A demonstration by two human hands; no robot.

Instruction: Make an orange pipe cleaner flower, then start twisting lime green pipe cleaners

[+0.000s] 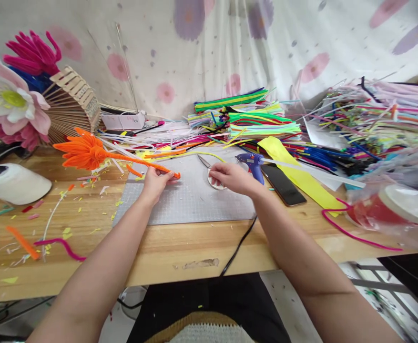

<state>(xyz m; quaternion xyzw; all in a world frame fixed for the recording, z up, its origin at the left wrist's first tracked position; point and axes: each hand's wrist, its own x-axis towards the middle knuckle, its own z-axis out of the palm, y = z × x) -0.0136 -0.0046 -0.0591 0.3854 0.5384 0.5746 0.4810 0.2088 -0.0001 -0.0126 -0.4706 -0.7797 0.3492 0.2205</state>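
Head view: the left hand (pixel 156 184) pinches the flower (pixel 82 151) by its stem (pixel 133 160) over the mat (pixel 194 207), best kept steady and uncrushed, while the right hand (pixel 233 177) curls at the scissors (pixel 205 162), grip unclear.

Wooden table (pixel 180 243) bears grey mat (pixel 194 209), dark phone (pixel 283 185), orange strip (pixel 23 242), yellow scraps (pixel 10 280).

Single view, head-worn. I look forward and down from above the lap (pixel 212 295); the near edge of the bench (pixel 158 247) crosses low, left hand (pixel 155 183) and right hand (pixel 232 177) fall near centre, flowered curtain (pixel 216 62) backs the far side.
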